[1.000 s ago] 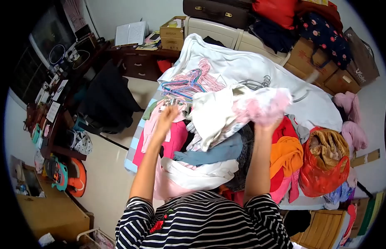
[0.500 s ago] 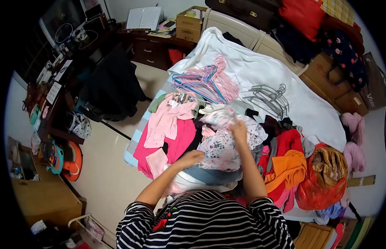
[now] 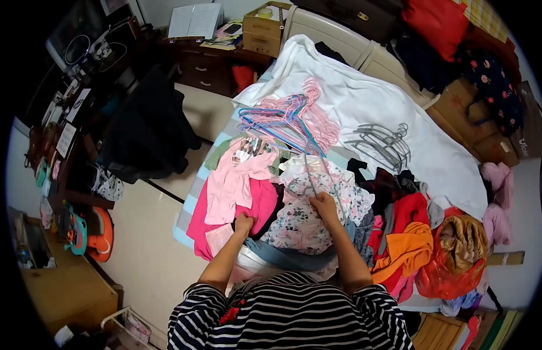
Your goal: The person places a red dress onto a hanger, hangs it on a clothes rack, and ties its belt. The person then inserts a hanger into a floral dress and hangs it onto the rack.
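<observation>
A white floral garment [image 3: 303, 224] lies spread over the pile of clothes on the bed. My right hand [image 3: 324, 209] is closed above it, pinching a thin grey strap [image 3: 310, 175] that runs up across the fabric. To the left, my left hand [image 3: 243, 223] has its fingers curled together at the garment's left side, against a bright pink garment [image 3: 260, 204]; what it grips, if anything, is hidden. A light pink top [image 3: 233, 186] rests just beyond the left hand. Blue-grey cloth [image 3: 277, 252] shows beneath the floral piece.
Pink and blue hangers [image 3: 291, 119] are heaped on the bed behind the clothes, with grey hangers [image 3: 382, 144] to their right. An orange garment [image 3: 405, 251] and a red plastic bag [image 3: 452, 274] lie at right. A dark draped chair [image 3: 151, 128] stands left.
The floral garment was bunched up under my right hand and now lies flatter. My right hand has moved down and slightly left; my left hand has moved left, off the floral fabric.
</observation>
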